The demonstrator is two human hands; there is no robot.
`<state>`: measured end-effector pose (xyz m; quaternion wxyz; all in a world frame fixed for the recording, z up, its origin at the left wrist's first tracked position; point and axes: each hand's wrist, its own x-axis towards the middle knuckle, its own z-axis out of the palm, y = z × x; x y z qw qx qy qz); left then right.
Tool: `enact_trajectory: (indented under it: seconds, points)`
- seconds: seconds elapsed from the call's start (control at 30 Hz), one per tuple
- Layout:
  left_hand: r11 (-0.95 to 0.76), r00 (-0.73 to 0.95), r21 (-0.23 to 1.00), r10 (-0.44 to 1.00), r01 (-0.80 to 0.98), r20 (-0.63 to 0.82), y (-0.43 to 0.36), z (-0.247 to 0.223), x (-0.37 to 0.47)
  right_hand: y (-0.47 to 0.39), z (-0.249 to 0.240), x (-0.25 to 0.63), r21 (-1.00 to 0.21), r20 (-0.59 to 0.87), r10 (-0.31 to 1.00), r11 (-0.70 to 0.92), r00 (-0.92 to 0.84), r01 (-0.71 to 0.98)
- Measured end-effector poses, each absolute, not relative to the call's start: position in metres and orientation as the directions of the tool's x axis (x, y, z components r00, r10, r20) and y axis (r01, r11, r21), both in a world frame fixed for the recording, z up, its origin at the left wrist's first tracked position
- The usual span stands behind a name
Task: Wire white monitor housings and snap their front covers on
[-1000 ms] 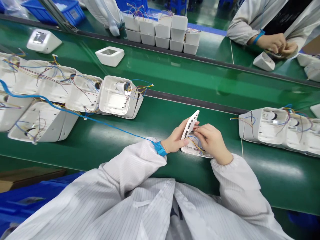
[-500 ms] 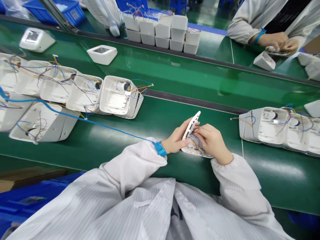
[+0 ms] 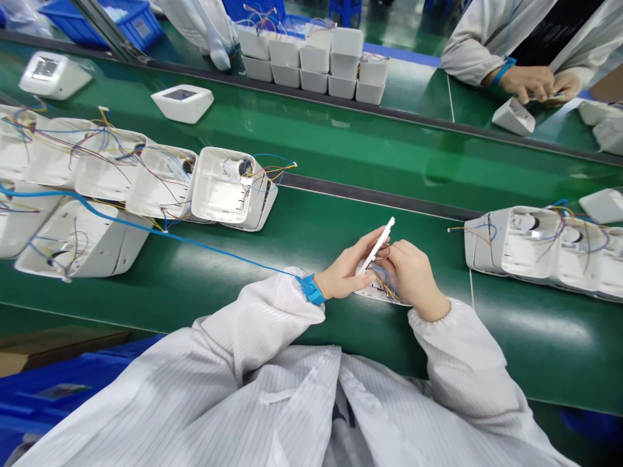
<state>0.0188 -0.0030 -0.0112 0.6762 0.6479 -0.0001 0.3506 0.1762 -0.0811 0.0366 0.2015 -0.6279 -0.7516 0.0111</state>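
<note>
My left hand (image 3: 348, 263) is closed around a thin white plastic panel (image 3: 378, 246), which stands on edge, tilted to the right. Behind the panel, my right hand (image 3: 413, 271) pinches at its inner face, where wires run; its fingertips are partly hidden, but a wire seems to be between them. Beneath both hands a white plastic housing (image 3: 377, 293) lies on the green bench, open side up. Blue, yellow and dark wires (image 3: 387, 285) show inside it. A blue wrist strap (image 3: 312, 289) circles my left wrist, and its cord runs off to the left.
White housings with loose wires stand in rows at left (image 3: 221, 185) and right (image 3: 528, 240). Beyond the dark rail, closed white units (image 3: 182, 104) sit on a green conveyor (image 3: 302, 130). Across it are stacked housings (image 3: 314, 58) and a co-worker's hands (image 3: 535, 84).
The panel in my left hand has turned more edge-on and shifted slightly right. My right hand stays close behind it. The closed units on the conveyor have moved left.
</note>
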Motion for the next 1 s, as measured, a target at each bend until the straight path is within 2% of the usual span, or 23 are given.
enact_trajectory:
  seconds: [0.07, 0.2, 0.3, 0.4, 0.47, 0.73, 0.9, 1.0]
  points:
    - [-0.066, 0.741, 0.875, 0.502, -0.48, 0.445, -0.003, -0.013, 0.019, -0.081, 0.038, 0.176, -0.305, 0.278, 0.955, 0.193, -0.107, 0.933]
    - [-0.081, 0.715, 0.879, 0.549, -0.469, 0.432, -0.003, -0.012, 0.02, -0.083, 0.041, 0.193, -0.475, 0.228, 0.972, 0.16, -0.054, 0.865]
    - [-0.1, 0.72, 0.885, 0.544, -0.455, 0.432, -0.003, -0.01, 0.02, -0.085, 0.044, 0.213, -0.547, 0.068, 0.997, 0.001, 0.043, 0.837]
    - [-0.097, 0.743, 0.901, 0.532, -0.423, 0.406, -0.003, -0.009, 0.02, -0.085, 0.048, 0.222, -0.552, -0.138, 0.987, -0.148, 0.085, 0.821]
    - [-0.108, 0.752, 0.912, 0.531, -0.397, 0.39, -0.003, -0.009, 0.02, -0.084, 0.05, 0.221, -0.539, -0.194, 0.975, -0.194, 0.104, 0.82]
    - [-0.157, 0.754, 0.91, 0.516, -0.384, 0.407, -0.001, -0.012, 0.02, -0.083, 0.046, 0.217, -0.538, -0.182, 0.969, -0.242, 0.169, 0.808]
    - [-0.161, 0.76, 0.915, 0.515, -0.369, 0.397, -0.001, -0.011, 0.019, -0.086, 0.049, 0.218, -0.588, -0.06, 0.987, -0.156, 0.149, 0.793]
    - [-0.166, 0.763, 0.918, 0.514, -0.36, 0.392, -0.001, -0.01, 0.019, -0.091, 0.064, 0.214, -0.692, 0.019, 0.997, -0.044, 0.079, 0.72]
